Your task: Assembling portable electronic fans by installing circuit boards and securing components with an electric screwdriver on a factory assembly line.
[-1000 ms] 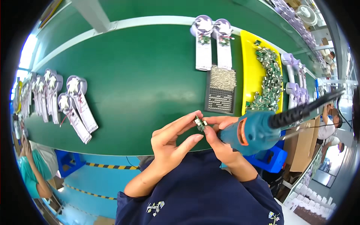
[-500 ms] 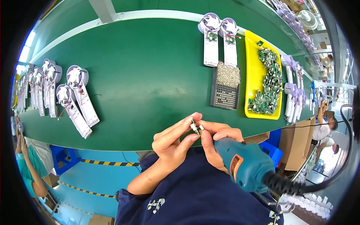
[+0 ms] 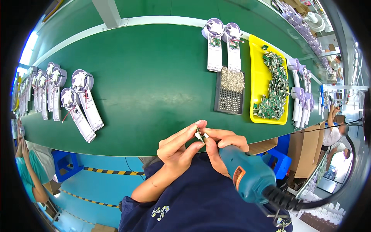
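Between the fingertips of both hands, at the front edge of the bench, is a small circuit board (image 3: 199, 135) with white connectors on it. My left hand (image 3: 177, 147) pinches the board from its left side. My right hand (image 3: 221, 146) has thumb and forefinger at the board's right side, by a white connector. That same hand also carries a teal electric screwdriver (image 3: 249, 176), lying back against the palm with its black cable trailing right. The screwdriver's tip is hidden.
A yellow tray (image 3: 256, 77) of green circuit boards stands right, beside a black perforated screw holder (image 3: 228, 102) heaped with small screws. Two white-and-purple fan housings (image 3: 214, 54) lie behind it. More housings (image 3: 83, 100) lie left, and others (image 3: 299, 96) past the tray. A co-worker (image 3: 33, 170) is at far left.
The screwdriver body has shifted slightly left and down, and its cable hangs lower. Both hands keep the board in nearly the same place. The view has tilted a little.
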The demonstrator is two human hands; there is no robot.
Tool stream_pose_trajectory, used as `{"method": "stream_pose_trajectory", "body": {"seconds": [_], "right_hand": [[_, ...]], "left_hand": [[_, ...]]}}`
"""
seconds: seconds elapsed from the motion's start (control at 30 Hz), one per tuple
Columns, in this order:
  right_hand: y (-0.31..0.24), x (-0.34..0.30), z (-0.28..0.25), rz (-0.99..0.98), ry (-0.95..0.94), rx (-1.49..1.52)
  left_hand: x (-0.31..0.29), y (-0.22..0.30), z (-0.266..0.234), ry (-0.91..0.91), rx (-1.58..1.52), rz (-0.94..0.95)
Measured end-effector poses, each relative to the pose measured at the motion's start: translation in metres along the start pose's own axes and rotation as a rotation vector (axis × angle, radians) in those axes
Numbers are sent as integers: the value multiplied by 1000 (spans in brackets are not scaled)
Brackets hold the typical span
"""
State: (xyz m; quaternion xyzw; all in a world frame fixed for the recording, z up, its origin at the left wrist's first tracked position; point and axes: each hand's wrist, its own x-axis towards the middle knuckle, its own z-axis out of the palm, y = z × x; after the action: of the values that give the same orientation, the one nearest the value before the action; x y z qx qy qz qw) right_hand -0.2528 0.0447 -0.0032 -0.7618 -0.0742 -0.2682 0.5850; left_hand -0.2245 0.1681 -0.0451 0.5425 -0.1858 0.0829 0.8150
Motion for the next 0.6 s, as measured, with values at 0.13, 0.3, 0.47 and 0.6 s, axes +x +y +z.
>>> {"method": "stream_pose_trajectory", "body": {"seconds": [0.13,0.3,0.47,0.6], "right_hand": [[-6,5,-3,230,-166,250],[5,-6,-6,495,-80,569],[6,-9,-1,630,21,832],[7,-10,-1,687,-55,943]], "left_hand": [[-2,-2,9,110,-279,-20],[-4,-6,9,132,-263,26],[-8,-3,11,155,-350,-5],[-17,-9,5,145,-281,-11]]}}
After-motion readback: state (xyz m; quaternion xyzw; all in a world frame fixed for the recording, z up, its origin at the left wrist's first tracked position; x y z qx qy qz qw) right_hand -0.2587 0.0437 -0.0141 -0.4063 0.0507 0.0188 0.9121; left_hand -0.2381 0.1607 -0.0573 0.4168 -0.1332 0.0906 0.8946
